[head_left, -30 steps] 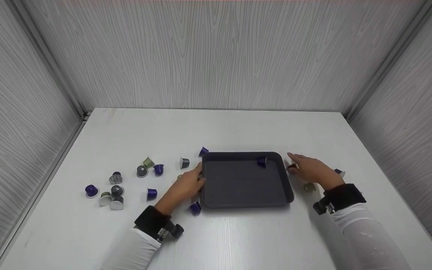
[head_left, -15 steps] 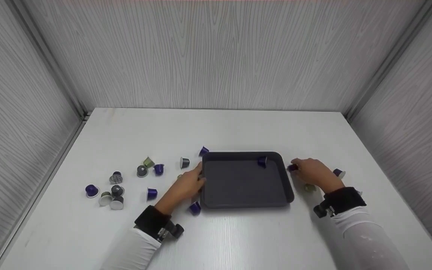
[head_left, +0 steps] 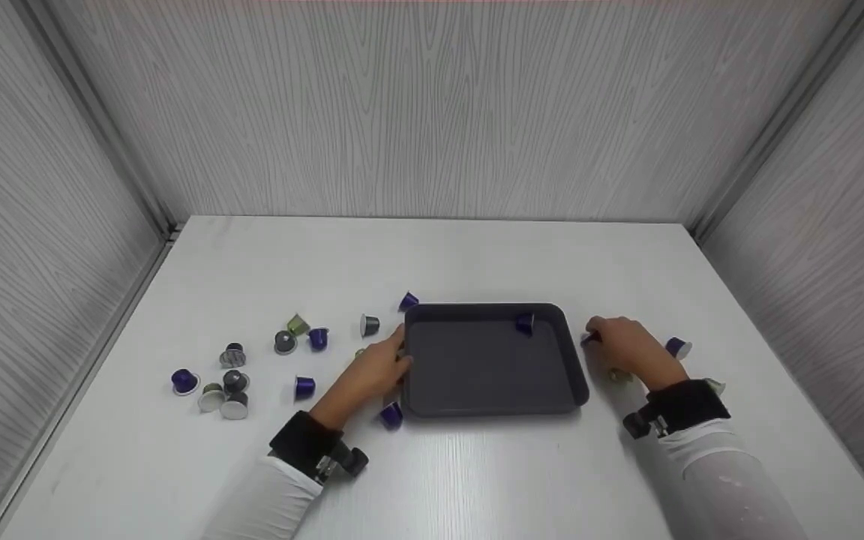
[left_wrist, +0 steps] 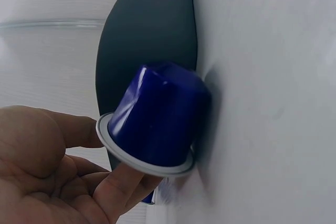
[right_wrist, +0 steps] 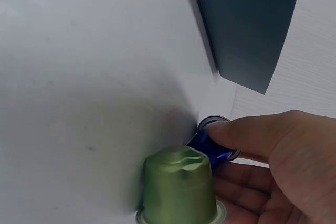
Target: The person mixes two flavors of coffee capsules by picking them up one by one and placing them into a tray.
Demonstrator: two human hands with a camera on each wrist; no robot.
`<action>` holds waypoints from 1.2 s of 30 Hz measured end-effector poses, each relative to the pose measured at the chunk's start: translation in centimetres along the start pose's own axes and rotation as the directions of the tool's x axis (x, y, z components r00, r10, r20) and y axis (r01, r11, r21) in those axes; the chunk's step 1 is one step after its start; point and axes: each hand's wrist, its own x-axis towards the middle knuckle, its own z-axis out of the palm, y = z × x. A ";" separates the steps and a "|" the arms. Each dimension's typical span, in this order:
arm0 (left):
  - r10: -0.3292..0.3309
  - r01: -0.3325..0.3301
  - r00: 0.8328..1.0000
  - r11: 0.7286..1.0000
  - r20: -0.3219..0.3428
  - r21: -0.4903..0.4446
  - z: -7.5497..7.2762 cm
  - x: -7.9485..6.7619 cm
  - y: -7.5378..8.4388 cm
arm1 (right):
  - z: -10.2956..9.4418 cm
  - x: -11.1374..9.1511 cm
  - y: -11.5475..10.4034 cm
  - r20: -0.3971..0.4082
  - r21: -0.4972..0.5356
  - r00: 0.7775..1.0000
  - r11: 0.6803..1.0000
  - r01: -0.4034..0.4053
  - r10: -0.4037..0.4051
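Observation:
My left hand holds the left edge of a dark grey tray. One blue coffee capsule lies inside it, near the back right. In the left wrist view another blue coffee capsule stands close in front of the fingers, hiding part of the grip. To the right of the tray, my right hand pinches a blue coffee capsule between thumb and fingers, low over the table. A green coffee capsule sits just beside that hand, partly covered by it in the head view.
Several blue, grey and green capsules lie scattered left of the tray, among them a grey one and a green one. A blue capsule lies beyond the right wrist. Grey panels enclose the white table.
My right hand's fingers have closed on the blue capsule beside the tray and drawn it slightly to the right, away from the tray's edge. The left hand and tray stay put.

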 end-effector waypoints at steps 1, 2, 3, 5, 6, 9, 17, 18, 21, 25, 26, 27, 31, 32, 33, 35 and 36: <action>-0.007 0.007 1.000 1.000 0.002 0.000 0.0 0.0 0.0 | 0.0 0.0 0.0 -0.003 0.003 1.000 1.000 0.003 -0.003; -0.007 0.007 1.000 1.000 0.001 0.002 0.0 0.0 0.0 | 0.0 0.0 0.0 -0.007 0.005 1.000 1.000 0.003 -0.003; -0.009 0.009 1.000 1.000 0.001 0.003 0.0 0.0 0.0 | 0.1 -0.1 0.0 -0.009 0.011 1.000 1.000 0.001 -0.001; -0.010 0.010 1.000 1.000 0.001 0.003 0.0 0.1 0.0 | 0.1 -0.1 0.0 -0.011 0.023 1.000 1.000 -0.006 0.006; -0.012 0.012 1.000 1.000 0.000 0.002 0.0 0.0 0.0 | 0.1 -0.1 0.0 -0.013 0.031 1.000 0.999 -0.012 0.013; -0.020 0.020 1.000 1.000 0.001 -0.002 -0.1 0.0 0.0 | -0.1 -0.2 -0.2 -0.029 0.056 0.999 0.998 -0.028 0.030; -0.012 0.012 1.000 1.000 -0.002 0.005 -0.1 0.0 0.0 | -0.6 -0.4 -0.6 -0.106 0.055 0.994 0.998 -0.019 0.025; -0.008 0.008 1.000 1.000 -0.004 0.005 -0.1 0.0 0.0 | -0.6 -0.4 -0.7 -0.111 0.056 0.993 0.998 -0.021 0.027; -0.004 0.004 1.000 1.000 -0.005 0.004 -0.1 0.0 0.0 | -0.8 -0.4 -1.1 -0.116 0.064 0.992 0.997 -0.050 0.058; -0.012 0.012 1.000 1.000 0.006 0.001 0.0 0.0 -0.1 | -1.2 -0.3 -1.8 -0.127 0.081 0.987 0.993 -0.090 0.100; -0.014 0.014 1.000 1.000 0.009 0.002 0.0 -0.1 -0.1 | -1.3 -0.3 -2.0 -0.136 0.083 0.986 0.993 -0.089 0.099; -0.017 0.017 1.000 1.000 0.012 0.002 0.0 -0.1 -0.1 | -1.4 -0.3 -2.2 -0.147 0.086 0.984 0.992 -0.088 0.100; -0.015 0.015 1.000 1.000 0.011 0.011 -0.1 -0.1 0.0 | -1.8 -0.4 -3.0 -0.201 0.071 0.977 0.996 -0.052 0.065; -0.014 0.014 1.000 1.000 0.009 0.011 -0.1 -0.1 0.0 | -1.9 -0.4 -3.2 -0.212 0.065 0.976 0.997 -0.045 0.058; -0.010 0.010 1.000 1.000 0.006 0.011 -0.1 -0.1 0.0 | -2.0 -0.4 -3.4 -0.222 0.060 0.974 0.997 -0.040 0.052; -0.007 0.007 1.000 1.000 0.000 0.007 -0.1 -0.1 0.0 | -2.1 -0.3 -3.8 -0.242 0.053 0.969 0.998 -0.027 0.039; -0.008 0.008 1.000 1.000 -0.002 0.004 -0.1 -0.1 0.1 | -2.1 -0.2 -4.0 -0.253 0.050 0.967 0.999 -0.020 0.032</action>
